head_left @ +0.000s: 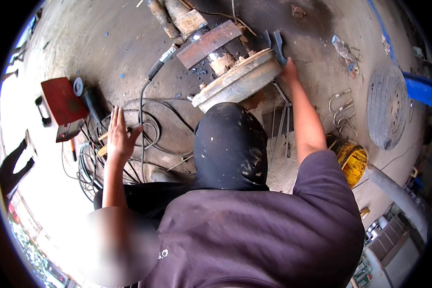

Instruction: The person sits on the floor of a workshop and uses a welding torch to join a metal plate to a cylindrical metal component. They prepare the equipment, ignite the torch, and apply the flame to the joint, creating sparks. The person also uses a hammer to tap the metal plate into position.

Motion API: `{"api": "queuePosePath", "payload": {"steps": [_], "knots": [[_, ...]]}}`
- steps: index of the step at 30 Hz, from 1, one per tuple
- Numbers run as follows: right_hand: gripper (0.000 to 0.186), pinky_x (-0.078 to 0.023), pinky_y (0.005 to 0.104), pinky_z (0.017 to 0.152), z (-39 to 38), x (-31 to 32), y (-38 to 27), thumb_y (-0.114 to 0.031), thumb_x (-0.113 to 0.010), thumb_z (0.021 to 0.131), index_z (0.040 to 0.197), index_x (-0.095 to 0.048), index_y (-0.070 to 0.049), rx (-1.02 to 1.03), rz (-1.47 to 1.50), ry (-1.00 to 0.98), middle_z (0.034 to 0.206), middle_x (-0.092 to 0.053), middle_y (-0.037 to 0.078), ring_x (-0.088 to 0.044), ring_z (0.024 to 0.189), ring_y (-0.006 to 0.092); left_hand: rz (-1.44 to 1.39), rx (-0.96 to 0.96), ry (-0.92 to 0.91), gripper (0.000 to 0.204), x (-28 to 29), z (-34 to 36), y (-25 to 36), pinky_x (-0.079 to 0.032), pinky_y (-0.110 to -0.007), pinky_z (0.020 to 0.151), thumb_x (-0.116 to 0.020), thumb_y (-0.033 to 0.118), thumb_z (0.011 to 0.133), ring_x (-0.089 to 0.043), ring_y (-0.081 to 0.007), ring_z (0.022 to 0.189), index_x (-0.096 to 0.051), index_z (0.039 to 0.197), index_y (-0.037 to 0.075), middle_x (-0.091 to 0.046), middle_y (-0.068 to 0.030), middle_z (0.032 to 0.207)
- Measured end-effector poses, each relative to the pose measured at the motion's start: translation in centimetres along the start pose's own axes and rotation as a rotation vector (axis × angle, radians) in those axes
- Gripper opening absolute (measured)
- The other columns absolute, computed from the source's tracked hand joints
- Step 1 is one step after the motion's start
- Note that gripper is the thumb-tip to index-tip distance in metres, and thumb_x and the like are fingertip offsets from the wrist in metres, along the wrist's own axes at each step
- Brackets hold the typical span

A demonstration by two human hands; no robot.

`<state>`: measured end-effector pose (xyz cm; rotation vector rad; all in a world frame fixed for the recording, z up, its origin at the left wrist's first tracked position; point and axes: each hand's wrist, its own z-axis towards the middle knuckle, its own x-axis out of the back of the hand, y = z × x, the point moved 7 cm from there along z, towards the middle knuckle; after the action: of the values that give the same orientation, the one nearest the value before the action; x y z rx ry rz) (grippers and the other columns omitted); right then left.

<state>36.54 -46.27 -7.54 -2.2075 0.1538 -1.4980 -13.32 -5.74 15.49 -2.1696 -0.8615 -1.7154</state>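
My left hand (123, 132), fingers extended, hovers among black cables (154, 134) beside an angle grinder (92, 104) and an open red metal case (60, 98). My right hand (289, 71) grips a grey forked metal piece (279, 48) at the right end of a large rusty round hub (233, 84); some fingers are hidden. A flat steel bar (207, 44) lies across the shaft behind the hub, near a black-handled torch (161, 63). Long metal rods (287, 125) lie below my right hand. My black-clad knee (230, 144) is between my arms.
A tire on its rim (384, 108) lies at right beside a blue metal piece (422, 89), bent U-shaped rods (341, 113), a yellow bucket (350, 163) and a grey pipe (393, 192). A crumpled wrapper (345, 55) lies upper right. An unclear dark object (14, 165) stands far left.
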Motion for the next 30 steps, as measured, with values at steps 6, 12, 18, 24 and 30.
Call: {"api": "queuePosePath", "payload": {"steps": [6,12,18,24,30], "knots": [[0.037,-0.052,0.0525,0.082,-5.2,2.2,-3.1,-0.023,-0.072,0.088,0.111,-0.059,0.003,-0.052,0.204,0.335,0.097,-0.07,0.027,-0.066,0.098,0.0473,0.064,-0.244,0.174,0.108,-1.2,13.7,14.7,-0.016,-0.048,0.126,-0.061,0.063,0.091,-0.015,-0.0439,0.155,-0.02,0.155,-0.013,-0.017,-0.0334,0.164],[0.042,-0.048,0.0499,0.099,-17.4,-0.9,-3.4,-0.014,-0.067,0.088,0.125,-0.059,0.004,0.08,0.34,0.507,0.122,-0.063,0.028,-0.06,0.115,0.0466,0.015,-0.216,0.325,0.112,-3.0,24.1,22.5,-0.013,-0.049,0.126,-0.054,0.073,0.091,-0.014,-0.0447,0.155,-0.023,0.154,-0.014,-0.019,-0.0332,0.164],[0.031,-0.046,0.0525,0.087,-27.7,-8.5,-2.6,-0.01,-0.067,0.082,0.11,-0.062,0.002,0.257,0.289,0.397,0.1,-0.062,0.023,-0.058,0.094,0.0438,0.031,-0.078,0.389,0.109,-4.0,28.2,23.7,-0.01,-0.054,0.125,-0.043,0.074,0.096,-0.012,-0.049,0.154,-0.019,0.155,-0.015,-0.017,-0.0349,0.163],[0.018,-0.042,0.0528,0.077,-28.3,-10.2,-4.3,-0.015,-0.065,0.08,0.088,-0.057,-0.001,0.377,0.439,0.158,0.083,-0.06,0.019,-0.056,0.085,0.0415,0.058,-0.144,0.421,0.107,-4.6,28.4,23.9,-0.011,-0.056,0.124,-0.039,0.073,0.098,-0.014,-0.0517,0.152,-0.02,0.154,-0.016,-0.018,-0.0374,0.162],[0.019,-0.045,0.0521,0.078,-24.1,-12.5,-4.5,-0.015,-0.067,0.079,0.09,-0.058,-0.001,0.202,0.524,-0.045,0.084,-0.062,0.019,-0.058,0.088,0.0412,0.07,-0.121,0.42,0.107,-4.6,28.3,24.4,-0.012,-0.056,0.124,-0.04,0.074,0.097,-0.015,-0.0496,0.153,-0.021,0.154,-0.014,-0.019,-0.0357,0.162]]}}
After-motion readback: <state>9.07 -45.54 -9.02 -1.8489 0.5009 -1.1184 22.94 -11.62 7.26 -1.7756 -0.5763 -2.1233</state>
